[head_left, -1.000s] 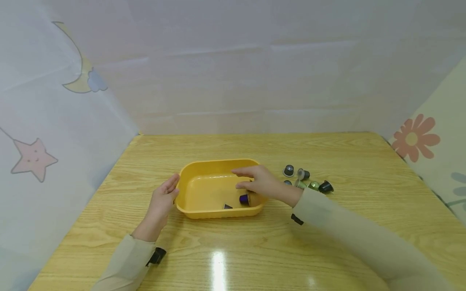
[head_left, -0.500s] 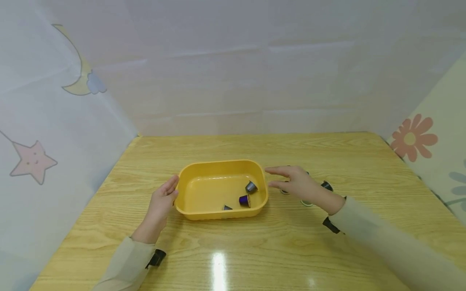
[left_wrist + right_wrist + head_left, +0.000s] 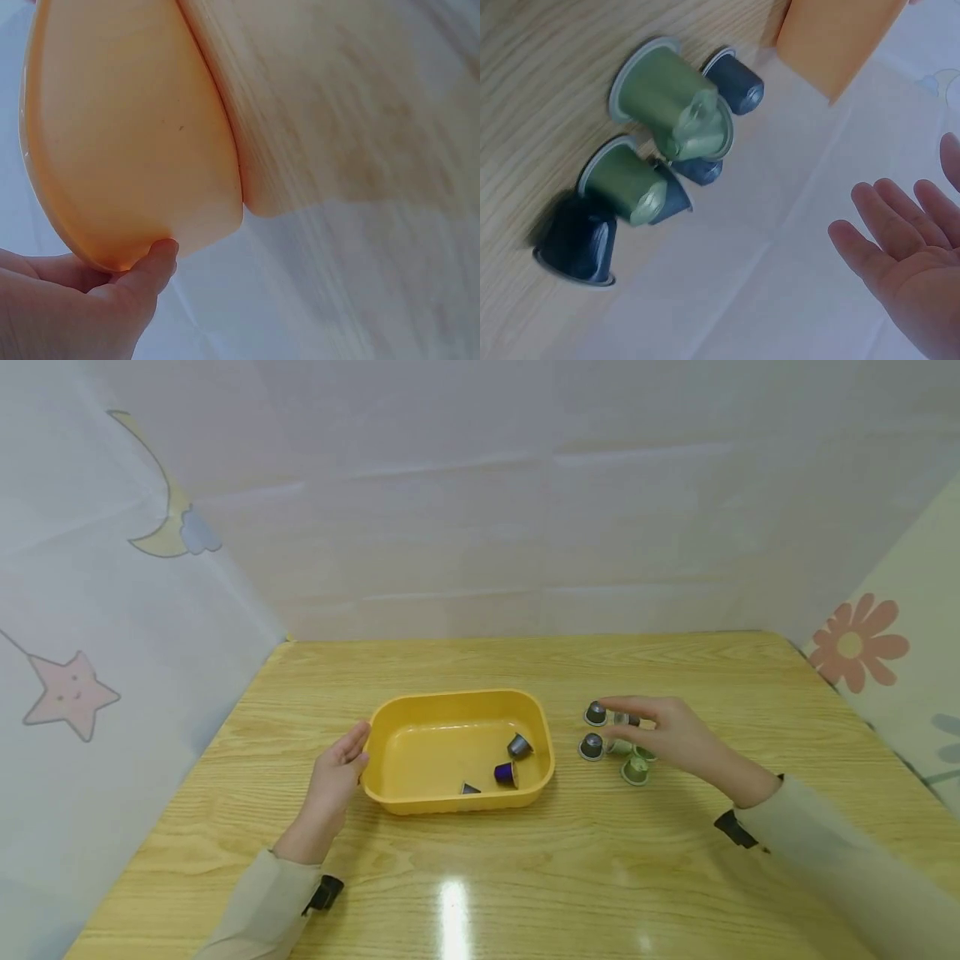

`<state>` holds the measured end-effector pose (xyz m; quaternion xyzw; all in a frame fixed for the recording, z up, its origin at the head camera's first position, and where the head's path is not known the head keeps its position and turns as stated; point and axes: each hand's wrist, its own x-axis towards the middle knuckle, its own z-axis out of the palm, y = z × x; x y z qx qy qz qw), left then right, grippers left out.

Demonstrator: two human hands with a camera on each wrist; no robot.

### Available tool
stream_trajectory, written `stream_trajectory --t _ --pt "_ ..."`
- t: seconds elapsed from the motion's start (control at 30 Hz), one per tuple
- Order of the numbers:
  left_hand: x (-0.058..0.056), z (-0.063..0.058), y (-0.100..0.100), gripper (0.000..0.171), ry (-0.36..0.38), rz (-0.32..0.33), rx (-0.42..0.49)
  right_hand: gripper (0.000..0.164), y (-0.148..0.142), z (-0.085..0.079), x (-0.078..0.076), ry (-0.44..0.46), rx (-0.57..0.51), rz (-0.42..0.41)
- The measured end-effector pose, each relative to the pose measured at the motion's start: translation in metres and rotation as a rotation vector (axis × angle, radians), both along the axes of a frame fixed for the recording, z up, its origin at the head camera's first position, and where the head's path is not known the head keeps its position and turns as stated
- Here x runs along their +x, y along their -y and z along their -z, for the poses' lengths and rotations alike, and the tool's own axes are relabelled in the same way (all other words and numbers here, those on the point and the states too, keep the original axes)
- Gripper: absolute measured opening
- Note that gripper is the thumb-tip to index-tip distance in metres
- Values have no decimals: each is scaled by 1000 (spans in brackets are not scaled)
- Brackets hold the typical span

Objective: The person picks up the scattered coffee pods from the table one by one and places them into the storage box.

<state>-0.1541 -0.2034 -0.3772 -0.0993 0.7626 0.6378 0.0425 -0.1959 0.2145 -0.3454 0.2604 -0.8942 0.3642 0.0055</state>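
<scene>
My left hand (image 3: 331,783) rests against the left end of a yellow tray (image 3: 457,806), fingers fairly straight. In the left wrist view the thumb (image 3: 156,264) touches the tray's outer wall. Inside lie a grey coffee capsule (image 3: 519,746), a purple one (image 3: 503,774) and a dark one half hidden by the near wall. My right hand (image 3: 678,739) hovers over a group of coffee capsules right of the tray, thumb and fingers apart, holding nothing. Two dark capsules (image 3: 591,746) and a green capsule (image 3: 635,769) stand there on their rims; others are partly covered by the hand.
The right wrist view shows green capsules (image 3: 664,86) and dark capsules (image 3: 576,236) close together on the wooden table (image 3: 480,860). A pale wall sheet (image 3: 480,543) rises behind the table's far edge. Each wrist carries a small black camera (image 3: 326,893).
My right hand has moved right, from over the tray to above the capsules. A grey capsule shows in the tray where the hand was. The left hand has stayed at the tray's left end.
</scene>
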Motion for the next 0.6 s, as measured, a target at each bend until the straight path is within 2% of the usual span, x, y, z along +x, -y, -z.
stream_trajectory --t 0.17,0.43,0.6 --pt "-1 1 0 50 -3 3 2 47 -17 -1 1 -7 20 7" --pt "0 1 0 51 -5 1 4 45 -37 2 -2 -101 56 -18" --pt "-1 1 0 51 0 4 2 46 -43 5 -1 -85 72 -2"
